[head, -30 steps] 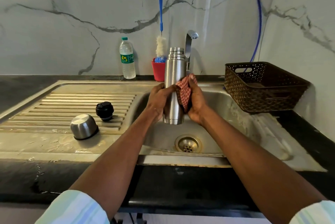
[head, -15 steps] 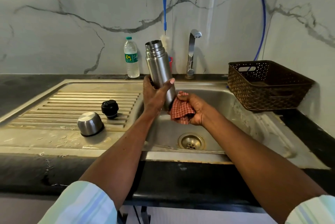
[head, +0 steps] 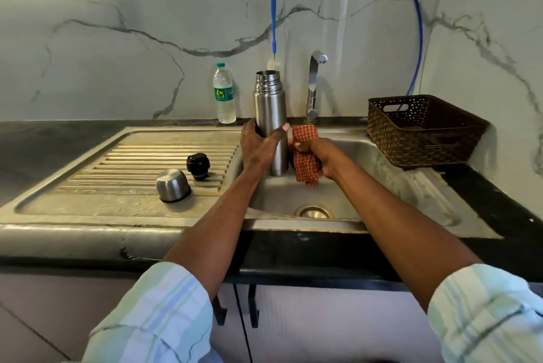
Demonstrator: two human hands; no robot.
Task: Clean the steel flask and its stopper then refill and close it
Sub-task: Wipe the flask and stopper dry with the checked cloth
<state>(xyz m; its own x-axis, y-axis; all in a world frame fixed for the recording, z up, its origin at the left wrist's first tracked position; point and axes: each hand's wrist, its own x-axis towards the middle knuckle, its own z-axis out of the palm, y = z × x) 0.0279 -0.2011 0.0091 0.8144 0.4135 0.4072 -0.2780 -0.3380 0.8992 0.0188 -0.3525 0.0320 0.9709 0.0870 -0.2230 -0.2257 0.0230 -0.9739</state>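
I see the steel flask has swung back upright from its tilt. My left hand grips its brushed, open-mouthed body over the sink near the bench's back edge; my right hand clutches a checked cloth beside it.

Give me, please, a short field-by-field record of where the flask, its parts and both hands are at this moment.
flask: steel flask, upright over the sink, mouth open
left hand: left hand grips the flask's lower body
right hand: right hand holds a checked red cloth beside the flask
stopper: black stopper on the drainboard
cup lid: steel cup, upside down beside the stopper
behind: water bottle, tap, blue brush
right side: brown basket
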